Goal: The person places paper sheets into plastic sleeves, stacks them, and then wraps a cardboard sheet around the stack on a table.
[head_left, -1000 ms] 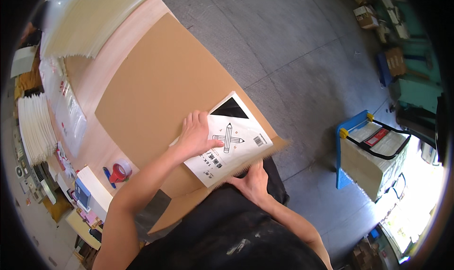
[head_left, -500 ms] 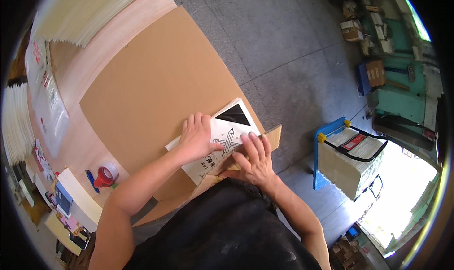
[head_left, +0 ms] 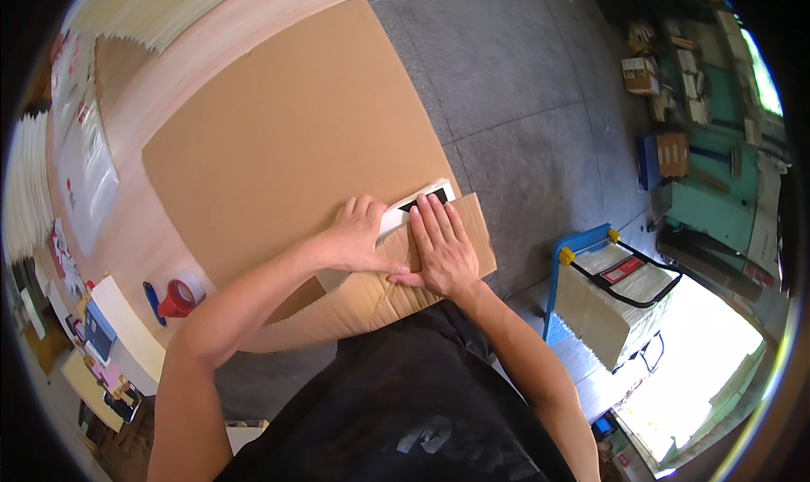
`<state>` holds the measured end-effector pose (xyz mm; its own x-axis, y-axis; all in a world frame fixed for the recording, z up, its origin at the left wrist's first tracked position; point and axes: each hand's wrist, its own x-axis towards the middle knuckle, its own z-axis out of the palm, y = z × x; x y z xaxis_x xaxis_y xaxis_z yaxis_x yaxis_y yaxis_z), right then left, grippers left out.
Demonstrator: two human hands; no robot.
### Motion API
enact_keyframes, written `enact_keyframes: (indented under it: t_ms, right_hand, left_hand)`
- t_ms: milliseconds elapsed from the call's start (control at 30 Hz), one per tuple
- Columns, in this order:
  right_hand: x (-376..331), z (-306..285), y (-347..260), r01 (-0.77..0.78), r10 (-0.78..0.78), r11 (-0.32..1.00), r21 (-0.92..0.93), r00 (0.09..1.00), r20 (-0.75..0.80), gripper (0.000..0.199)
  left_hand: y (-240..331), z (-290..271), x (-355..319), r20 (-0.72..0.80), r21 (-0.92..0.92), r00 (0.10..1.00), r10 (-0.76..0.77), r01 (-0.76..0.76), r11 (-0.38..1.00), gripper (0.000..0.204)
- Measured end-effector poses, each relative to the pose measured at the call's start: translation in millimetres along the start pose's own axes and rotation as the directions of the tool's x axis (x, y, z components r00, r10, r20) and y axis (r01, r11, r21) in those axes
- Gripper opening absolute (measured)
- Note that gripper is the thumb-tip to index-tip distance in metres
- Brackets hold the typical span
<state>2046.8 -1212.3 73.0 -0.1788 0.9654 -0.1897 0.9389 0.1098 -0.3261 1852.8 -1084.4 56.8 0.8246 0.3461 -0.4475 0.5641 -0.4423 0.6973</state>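
A large brown cardboard sheet (head_left: 287,119) lies on the table, its near end folded up into a flap (head_left: 380,300). That flap now covers most of a white paper packet (head_left: 392,220) with a black printed corner, which sits on the sheet's near right part. My right hand (head_left: 443,250) presses flat on the flap, fingers stretched out, fingertips reaching the packet's dark corner. Against the packet's left side rests my left hand (head_left: 359,237), its thumb spread over the flap toward my right thumb. The packet's printed middle is hidden.
Left on the pale wooden table (head_left: 122,178) are a tape roll in a red dispenser (head_left: 181,296), a blue pen-like item (head_left: 154,303), plastic bags (head_left: 89,174) and paper stacks (head_left: 160,9). A blue trolley (head_left: 553,284) carrying a wrapped block (head_left: 599,292) stands right on the grey floor (head_left: 523,102).
The cardboard flap has been folded over the packet, hiding its printed drawing. My right hand has gone from gripping the raised flap to lying flat on it.
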Motion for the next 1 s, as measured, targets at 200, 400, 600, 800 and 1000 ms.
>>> enact_keyframes:
  t_ms: [200,400,600,800,1000]
  right_hand:
    - [3.2,-3.4,-0.9,0.037,-0.037,0.999,-0.015,0.999,-0.012,0.113]
    - [18.2,-22.7,13.3,0.255,-0.252,0.966,-0.045,0.966,0.056,0.116]
    - [66.7,-34.1,11.5,0.513,-0.515,0.856,0.057,0.842,0.163,0.127]
    - [65.4,-30.3,16.6,0.523,-0.534,0.845,0.109,0.829,0.167,0.122]
    - [69.8,-23.0,14.3,0.547,-0.534,0.837,0.001,0.818,0.212,0.124]
  left_hand:
    - [15.8,-16.7,-1.0,0.049,-0.017,0.997,-0.061,0.062,0.998,0.085]
    - [40.0,-11.4,-9.6,-0.055,0.097,0.965,-0.255,0.259,0.961,0.083]
    - [51.4,5.8,-24.7,-0.197,0.061,0.894,-0.403,0.422,0.905,0.073]
    - [97.4,51.0,-35.1,-0.646,0.509,0.686,-0.334,0.713,0.482,0.071]
    - [83.7,34.6,-82.8,-0.686,0.258,0.638,-0.348,0.661,0.704,0.070]
